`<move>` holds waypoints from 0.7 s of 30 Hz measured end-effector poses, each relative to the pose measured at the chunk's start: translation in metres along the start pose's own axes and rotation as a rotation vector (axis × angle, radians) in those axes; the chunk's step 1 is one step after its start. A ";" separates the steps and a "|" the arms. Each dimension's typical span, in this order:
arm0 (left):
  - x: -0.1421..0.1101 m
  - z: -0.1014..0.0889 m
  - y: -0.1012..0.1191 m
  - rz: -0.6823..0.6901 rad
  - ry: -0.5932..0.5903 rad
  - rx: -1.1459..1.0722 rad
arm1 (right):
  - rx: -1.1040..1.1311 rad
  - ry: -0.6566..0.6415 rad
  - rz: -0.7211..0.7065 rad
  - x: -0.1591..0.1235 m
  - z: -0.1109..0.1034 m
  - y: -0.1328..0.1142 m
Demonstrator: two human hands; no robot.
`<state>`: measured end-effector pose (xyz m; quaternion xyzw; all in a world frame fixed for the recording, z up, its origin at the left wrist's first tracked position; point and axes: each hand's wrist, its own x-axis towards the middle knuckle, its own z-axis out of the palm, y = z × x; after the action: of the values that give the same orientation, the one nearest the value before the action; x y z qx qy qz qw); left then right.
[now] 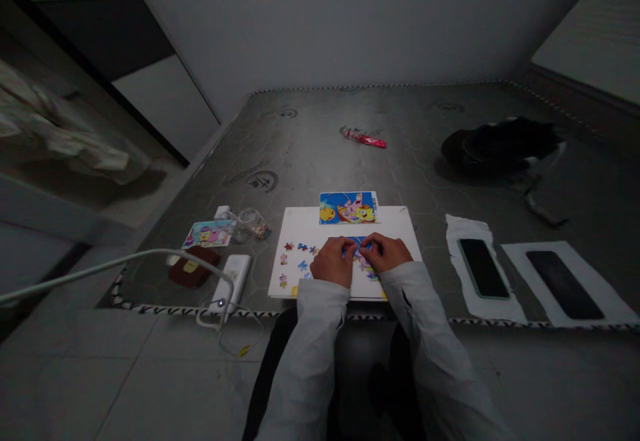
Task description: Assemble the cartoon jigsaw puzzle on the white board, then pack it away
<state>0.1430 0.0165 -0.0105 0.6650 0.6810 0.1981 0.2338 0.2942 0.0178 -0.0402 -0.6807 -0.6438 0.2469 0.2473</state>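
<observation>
My left hand (332, 261) and my right hand (388, 253) meet over a white board (400, 222), fingertips pinched close together. Between them lies a partly joined jigsaw puzzle (358, 240) in blue, pink and yellow, largely covered by my hands. Both hands grip jigsaw pieces at its upper part; the exact pieces are hidden by the fingers. Loose jigsaw pieces (303, 266) are scattered on the board left of my left hand. Just beyond my hands, a cartoon picture card (349, 208) lies at the board's far edge.
Left of the board are a second picture card (209, 234), a clear plastic bag (253, 222), a brown case (194, 266) and a white power bank (233, 278) with a cable. To the right lie two phones (483, 268) on white sheets. A black bag (505, 146) and red packet (367, 138) lie farther back.
</observation>
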 end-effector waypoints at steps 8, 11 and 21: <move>-0.001 -0.002 0.003 -0.008 0.001 0.014 | -0.020 0.014 0.018 -0.001 0.000 -0.005; -0.002 -0.001 0.004 -0.009 0.008 0.019 | -0.023 0.012 0.034 -0.001 0.000 -0.006; 0.002 -0.035 -0.002 -0.074 0.056 0.050 | -0.019 -0.005 0.035 -0.001 -0.001 -0.007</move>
<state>0.1205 0.0196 0.0169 0.6393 0.7161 0.1909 0.2052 0.2895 0.0169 -0.0349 -0.6937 -0.6347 0.2465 0.2348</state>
